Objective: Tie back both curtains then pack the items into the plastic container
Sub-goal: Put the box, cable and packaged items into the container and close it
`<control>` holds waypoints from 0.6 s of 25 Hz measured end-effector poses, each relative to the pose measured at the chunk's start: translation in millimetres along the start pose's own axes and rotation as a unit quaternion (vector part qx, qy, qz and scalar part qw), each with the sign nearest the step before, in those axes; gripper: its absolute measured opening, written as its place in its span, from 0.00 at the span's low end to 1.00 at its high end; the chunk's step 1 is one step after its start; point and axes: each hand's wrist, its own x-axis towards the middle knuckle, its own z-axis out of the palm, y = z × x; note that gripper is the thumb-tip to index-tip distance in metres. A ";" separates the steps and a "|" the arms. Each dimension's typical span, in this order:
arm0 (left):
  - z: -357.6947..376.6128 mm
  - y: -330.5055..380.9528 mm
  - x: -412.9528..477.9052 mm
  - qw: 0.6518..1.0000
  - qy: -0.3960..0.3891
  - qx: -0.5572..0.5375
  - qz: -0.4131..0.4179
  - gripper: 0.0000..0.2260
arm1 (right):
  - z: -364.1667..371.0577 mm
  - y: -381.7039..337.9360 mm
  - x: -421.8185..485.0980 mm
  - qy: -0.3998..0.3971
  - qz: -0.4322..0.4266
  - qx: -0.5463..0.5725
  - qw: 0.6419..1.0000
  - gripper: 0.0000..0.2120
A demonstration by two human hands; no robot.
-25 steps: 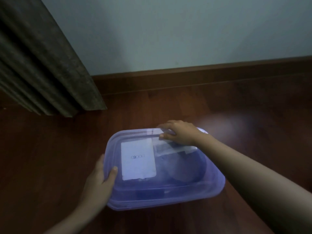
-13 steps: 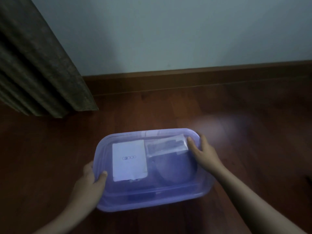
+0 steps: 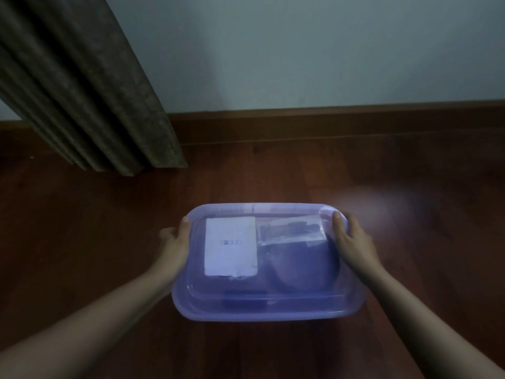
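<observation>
Container between both grips: left hand clasps left rim, right hand clasps right rim.

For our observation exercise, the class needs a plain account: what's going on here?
A person grips a lidded purple plastic container on the wooden floor, left hand on its left edge, right hand on its right edge. Through the lid show a white box and a clear packet, so packing looks done. A dark curtain hangs behind.
</observation>
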 end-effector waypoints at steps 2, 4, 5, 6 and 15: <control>-0.8 -0.6 2.8 0.999 -0.036 0.003 0.029 0.22 | 0.4 -1.5 0.9 0.002 0.003 -0.011 1.000 0.20; -3.7 -6.3 9.4 0.998 -0.041 0.011 0.043 0.22 | 0.0 -3.1 1.2 -0.001 0.004 -0.026 1.000 0.20; -6.0 -9.7 13.7 0.998 -0.038 0.017 0.048 0.21 | 0.2 -3.4 1.6 0.001 0.005 -0.032 0.999 0.20; -7.3 -12.2 16.3 0.998 -0.034 0.026 0.053 0.20 | 0.5 -3.6 1.8 0.005 0.005 -0.038 0.999 0.21; -11.3 -19.8 9.8 0.999 -0.024 0.023 0.033 0.32 | -8.5 -1.7 -13.2 -0.011 0.059 0.144 0.988 0.29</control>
